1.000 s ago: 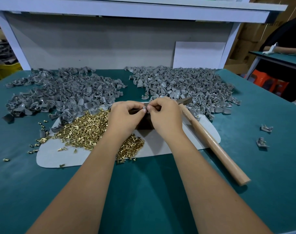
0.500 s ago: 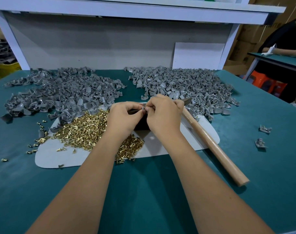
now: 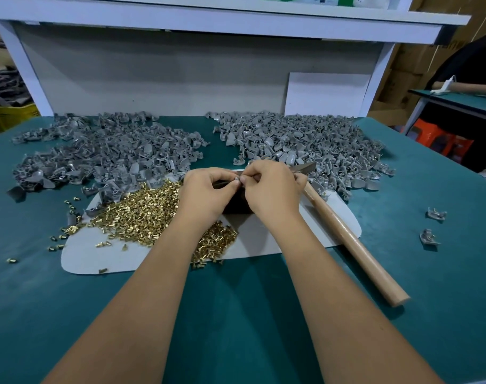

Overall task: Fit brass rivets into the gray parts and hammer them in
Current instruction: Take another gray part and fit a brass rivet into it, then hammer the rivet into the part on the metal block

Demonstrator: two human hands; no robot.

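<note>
Two gray-part piles (image 3: 106, 153), one hammer (image 3: 350, 239)

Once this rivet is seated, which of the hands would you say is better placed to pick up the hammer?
Probably the right hand: the hammer lies just beside it, its handle running toward the person's right, while the left hand sits over the brass rivets.

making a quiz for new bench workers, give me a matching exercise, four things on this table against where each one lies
Things:
1. hammer
2. brass rivets
3. two loose gray parts
4. hands

Places:
A. heaped on the left of the white mat
B. far right, on bare green cloth
C. handle slanting off the mat's right edge
D. together above the dark block, mid-mat

Pairs: 1-C, 2-A, 3-B, 4-D
</note>
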